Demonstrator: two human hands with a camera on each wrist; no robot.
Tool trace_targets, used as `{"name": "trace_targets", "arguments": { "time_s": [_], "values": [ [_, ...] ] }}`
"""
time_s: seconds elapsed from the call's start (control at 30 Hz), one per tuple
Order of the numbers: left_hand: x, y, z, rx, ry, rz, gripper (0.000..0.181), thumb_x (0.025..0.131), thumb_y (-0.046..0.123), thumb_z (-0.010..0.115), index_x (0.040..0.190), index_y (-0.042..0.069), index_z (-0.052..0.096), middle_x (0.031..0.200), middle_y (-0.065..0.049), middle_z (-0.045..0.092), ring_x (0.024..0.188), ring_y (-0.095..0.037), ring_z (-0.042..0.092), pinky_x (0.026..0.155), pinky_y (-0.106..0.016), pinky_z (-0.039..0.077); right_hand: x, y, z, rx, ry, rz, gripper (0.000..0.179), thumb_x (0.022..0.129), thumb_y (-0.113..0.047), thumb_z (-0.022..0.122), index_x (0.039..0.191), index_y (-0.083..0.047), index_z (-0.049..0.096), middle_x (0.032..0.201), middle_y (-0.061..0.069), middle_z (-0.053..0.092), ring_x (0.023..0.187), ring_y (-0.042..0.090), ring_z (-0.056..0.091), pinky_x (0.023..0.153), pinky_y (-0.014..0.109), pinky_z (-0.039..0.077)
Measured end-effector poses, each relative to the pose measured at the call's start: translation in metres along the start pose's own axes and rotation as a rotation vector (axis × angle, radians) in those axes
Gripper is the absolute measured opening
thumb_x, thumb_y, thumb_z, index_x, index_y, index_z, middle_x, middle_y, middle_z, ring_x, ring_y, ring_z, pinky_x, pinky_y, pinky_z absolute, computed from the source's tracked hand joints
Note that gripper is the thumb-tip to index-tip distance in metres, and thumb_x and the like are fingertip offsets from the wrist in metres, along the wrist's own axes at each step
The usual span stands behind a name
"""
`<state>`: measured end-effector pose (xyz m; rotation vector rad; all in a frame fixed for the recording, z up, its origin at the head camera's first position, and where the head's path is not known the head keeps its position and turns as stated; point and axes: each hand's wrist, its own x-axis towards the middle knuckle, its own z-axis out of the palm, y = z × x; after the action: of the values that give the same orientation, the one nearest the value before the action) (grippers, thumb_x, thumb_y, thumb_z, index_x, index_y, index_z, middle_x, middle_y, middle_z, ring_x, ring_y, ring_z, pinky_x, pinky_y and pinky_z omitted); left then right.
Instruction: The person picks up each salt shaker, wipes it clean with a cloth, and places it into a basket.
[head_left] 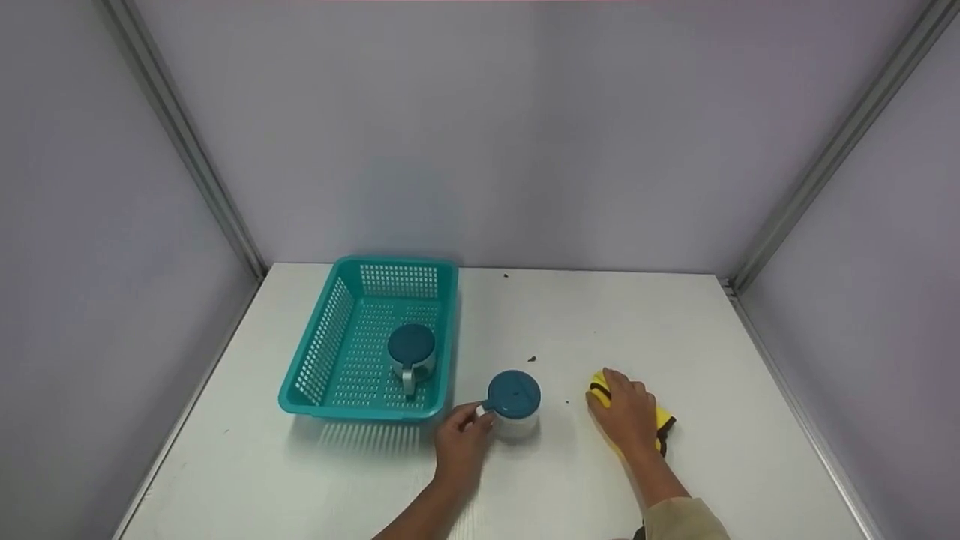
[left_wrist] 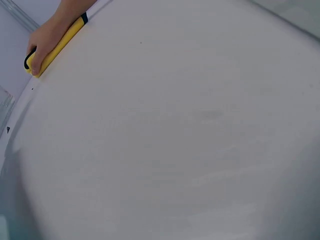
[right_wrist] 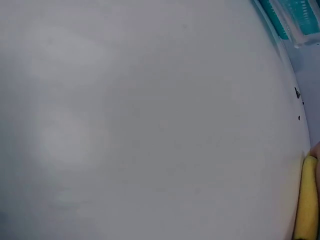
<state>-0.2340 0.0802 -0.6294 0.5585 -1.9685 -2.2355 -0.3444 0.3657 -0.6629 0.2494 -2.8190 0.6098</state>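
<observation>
In the head view, a mug (head_left: 514,397) with a blue lid and a pale body stands upright on the white table. My left hand (head_left: 460,442) holds its handle between thumb and fingers, on the mug's left side. Farther right, my right hand (head_left: 626,412) grips a folded yellow cloth (head_left: 664,420) with black edging, which lies on the tabletop. The same cloth (left_wrist: 60,50) shows as a thick fold under the right hand (left_wrist: 47,40) in the left wrist view. Only the cloth's yellow edge (right_wrist: 306,200) and a sliver of that hand appear in the right wrist view.
Left of the mug sits a teal perforated basket (head_left: 300,367). A second blue-lidded mug (head_left: 412,346) stands inside it, handle toward me. Small dark specks, including a larger bit (head_left: 532,358), dot the table (head_left: 570,495). Grey walls enclose the back and sides.
</observation>
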Motion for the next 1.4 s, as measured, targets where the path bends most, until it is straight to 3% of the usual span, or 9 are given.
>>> {"name": "trace_targets", "arguments": {
  "time_s": [0.27, 0.47, 0.63, 0.73, 0.9, 1.0, 1.1, 1.27, 1.4],
  "values": [
    [0.002, 0.019, 0.004, -0.003, -0.059, 0.255, 0.02, 0.089, 0.013, 0.072, 0.107, 0.004, 0.072, 0.089, -0.009, 0.062, 0.092, -0.017, 0.064, 0.08, -0.034, 0.06, 0.0, 0.0, 0.002, 0.011, -0.015, -0.006, 0.059, 0.094, -0.044, 0.06, 0.142, -0.012, 0.05, 0.141, 0.011, 0.055, 0.124, 0.035, 0.05, 0.101, 0.054, 0.039],
    [0.001, 0.04, 0.005, 0.007, -0.07, 0.273, 0.017, 0.09, 0.009, 0.07, 0.107, 0.007, 0.073, 0.089, -0.007, 0.062, 0.094, -0.02, 0.064, 0.081, -0.035, 0.06, -0.001, -0.003, 0.001, -0.009, -0.043, -0.008, 0.066, 0.092, -0.049, 0.061, 0.145, -0.012, 0.045, 0.146, 0.014, 0.049, 0.126, 0.038, 0.048, 0.104, 0.058, 0.038],
    [-0.007, 0.069, 0.003, 0.006, -0.088, 0.316, 0.017, 0.09, 0.003, 0.069, 0.106, 0.004, 0.073, 0.091, -0.009, 0.065, 0.097, -0.024, 0.066, 0.081, -0.039, 0.06, -0.002, -0.004, 0.0, -0.047, -0.02, -0.035, 0.068, 0.09, -0.049, 0.065, 0.144, -0.012, 0.048, 0.144, 0.015, 0.051, 0.118, 0.038, 0.052, 0.095, 0.056, 0.043],
    [-0.012, 0.085, 0.002, -0.013, -0.091, 0.341, 0.017, 0.09, 0.003, 0.069, 0.106, 0.001, 0.072, 0.092, -0.01, 0.066, 0.097, -0.024, 0.066, 0.081, -0.04, 0.06, -0.002, -0.004, 0.0, -0.054, 0.025, -0.054, 0.06, 0.091, -0.041, 0.068, 0.141, -0.013, 0.052, 0.136, 0.013, 0.058, 0.112, 0.035, 0.056, 0.088, 0.051, 0.046],
    [-0.011, 0.097, 0.0, -0.009, -0.081, 0.335, 0.018, 0.091, 0.004, 0.069, 0.108, 0.0, 0.072, 0.096, -0.011, 0.068, 0.098, -0.023, 0.067, 0.081, -0.038, 0.06, -0.002, -0.006, -0.003, 0.004, 0.156, -0.096, 0.054, 0.086, -0.027, 0.075, 0.135, -0.012, 0.058, 0.124, 0.012, 0.066, 0.101, 0.033, 0.061, 0.079, 0.047, 0.05],
    [-0.009, 0.102, -0.002, -0.01, -0.072, 0.316, 0.019, 0.09, 0.004, 0.069, 0.108, 0.0, 0.072, 0.098, -0.012, 0.068, 0.097, -0.02, 0.067, 0.082, -0.039, 0.059, -0.002, -0.01, -0.007, 0.077, 0.236, -0.113, 0.053, 0.084, -0.021, 0.078, 0.132, -0.01, 0.06, 0.12, 0.012, 0.068, 0.096, 0.032, 0.063, 0.077, 0.047, 0.053],
    [-0.008, 0.106, -0.004, -0.016, -0.072, 0.315, 0.02, 0.089, 0.003, 0.07, 0.109, 0.0, 0.072, 0.099, -0.014, 0.069, 0.095, -0.018, 0.067, 0.081, -0.04, 0.059, -0.001, -0.021, -0.013, 0.22, 0.263, -0.08, 0.051, 0.084, -0.02, 0.078, 0.131, -0.009, 0.062, 0.121, 0.012, 0.067, 0.1, 0.03, 0.063, 0.083, 0.047, 0.055],
    [-0.006, 0.108, -0.006, -0.018, -0.087, 0.323, 0.019, 0.09, 0.003, 0.069, 0.109, 0.0, 0.072, 0.099, -0.016, 0.069, 0.095, -0.02, 0.068, 0.08, -0.04, 0.06, -0.003, -0.049, -0.03, 0.503, 0.153, 0.091, 0.057, 0.091, -0.041, 0.07, 0.14, -0.016, 0.055, 0.133, 0.006, 0.061, 0.115, 0.022, 0.059, 0.097, 0.043, 0.052],
    [-0.005, 0.108, -0.007, -0.013, -0.091, 0.305, 0.019, 0.091, 0.005, 0.069, 0.109, 0.001, 0.072, 0.098, -0.014, 0.068, 0.096, -0.021, 0.067, 0.08, -0.039, 0.06, -0.005, -0.074, -0.042, 0.678, 0.037, 0.249, 0.073, 0.088, -0.062, 0.061, 0.147, -0.024, 0.045, 0.143, 0.002, 0.053, 0.112, 0.019, 0.056, 0.098, 0.037, 0.05]
  ]
}}
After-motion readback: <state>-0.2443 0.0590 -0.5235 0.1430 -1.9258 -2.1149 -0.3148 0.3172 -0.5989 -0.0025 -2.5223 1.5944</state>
